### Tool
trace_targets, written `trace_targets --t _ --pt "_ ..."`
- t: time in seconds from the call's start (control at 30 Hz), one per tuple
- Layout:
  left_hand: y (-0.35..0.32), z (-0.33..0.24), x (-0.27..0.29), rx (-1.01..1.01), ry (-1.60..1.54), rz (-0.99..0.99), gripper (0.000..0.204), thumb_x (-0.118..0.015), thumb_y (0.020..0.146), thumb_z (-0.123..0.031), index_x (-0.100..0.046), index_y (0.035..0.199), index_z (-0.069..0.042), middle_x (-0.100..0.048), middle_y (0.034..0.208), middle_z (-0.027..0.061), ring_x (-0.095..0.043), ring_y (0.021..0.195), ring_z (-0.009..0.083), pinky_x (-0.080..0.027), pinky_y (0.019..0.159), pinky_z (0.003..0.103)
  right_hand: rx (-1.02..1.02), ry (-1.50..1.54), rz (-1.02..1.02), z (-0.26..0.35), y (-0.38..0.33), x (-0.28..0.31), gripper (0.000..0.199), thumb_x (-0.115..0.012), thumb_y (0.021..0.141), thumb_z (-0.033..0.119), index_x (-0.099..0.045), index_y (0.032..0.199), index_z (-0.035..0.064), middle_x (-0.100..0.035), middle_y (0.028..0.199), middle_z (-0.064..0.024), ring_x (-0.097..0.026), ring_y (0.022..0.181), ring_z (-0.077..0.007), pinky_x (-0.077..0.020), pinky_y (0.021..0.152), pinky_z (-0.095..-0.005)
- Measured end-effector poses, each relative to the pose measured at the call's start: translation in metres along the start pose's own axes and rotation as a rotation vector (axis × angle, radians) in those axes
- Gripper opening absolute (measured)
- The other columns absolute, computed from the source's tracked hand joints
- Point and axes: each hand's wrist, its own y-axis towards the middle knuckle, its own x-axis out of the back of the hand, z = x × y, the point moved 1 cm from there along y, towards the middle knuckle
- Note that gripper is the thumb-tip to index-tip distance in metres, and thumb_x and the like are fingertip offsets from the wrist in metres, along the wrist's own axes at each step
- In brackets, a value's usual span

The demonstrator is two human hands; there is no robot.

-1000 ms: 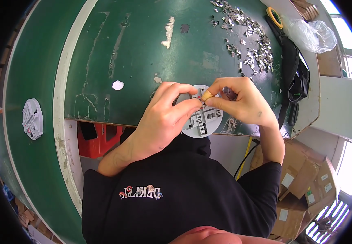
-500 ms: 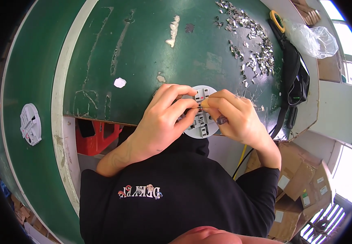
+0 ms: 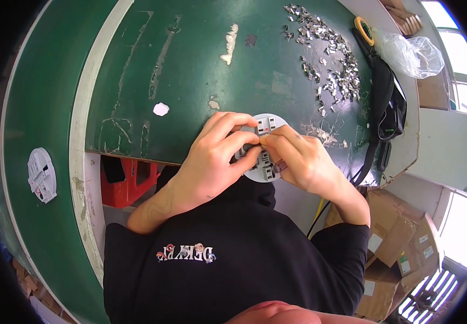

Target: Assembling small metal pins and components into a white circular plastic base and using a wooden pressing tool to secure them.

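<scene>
Closely, left hand [image 3: 218, 148] and right hand [image 3: 303, 162] bunch fingertips, their pinch hidden from me, the right palming a dark handle [image 3: 281, 166], over a round grey base [image 3: 264, 168], seemingly steadying it at the bench's [image 3: 190, 70] six-o'clock edge.

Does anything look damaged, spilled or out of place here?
The green tabletop looks worn, with scraped streaks and a pale patch. Small metal clips lie scattered at its upper right rather than in a container, which may be normal. The grey disc between the left hand and right hand is too covered to judge.
</scene>
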Motion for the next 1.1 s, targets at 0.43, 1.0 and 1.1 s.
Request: trace_targets --t 0.43,1.0,1.1 --pt "0.001 -0.005 -0.006 -0.093 0.128 0.148 0.086 -0.084 0.065 -0.017 -0.044 0.138 0.008 -0.045 0.138 0.0235 -0.046 0.121 0.0359 -0.043 0.103 0.043 -0.13 0.142 0.021 -0.006 0.002 0.002 0.019 -0.063 0.081 -0.01 -0.063 0.098 -0.0004 -0.063 0.092 -0.0098 -0.056 0.061 -0.0221 -0.047 0.055 -0.0306" --pt "-0.001 -0.001 -0.001 -0.088 0.128 0.149 0.086 -0.084 0.065 -0.019 -0.046 0.138 0.005 -0.046 0.141 0.019 -0.046 0.123 0.0341 -0.044 0.103 0.041 -0.188 1.31 -0.828 0.014 0.033 -0.017 0.049 -0.035 0.11 0.04 -0.032 0.068 0.0154 -0.029 0.051 0.0027 -0.019 0.044 -0.007 -0.0205 0.039 -0.0232" --pt "-0.002 -0.001 0.001 -0.105 0.138 0.15 0.085 -0.083 0.065 -0.02 -0.047 0.137 0.006 -0.046 0.14 0.0199 -0.046 0.121 0.0341 -0.044 0.101 0.04 -0.232 1.249 -0.871 0.02 0.035 -0.02 0.049 -0.036 0.11 0.041 -0.031 0.068 0.0156 -0.028 0.051 0.0031 -0.018 0.044 -0.0068 -0.0197 0.039 -0.0235"
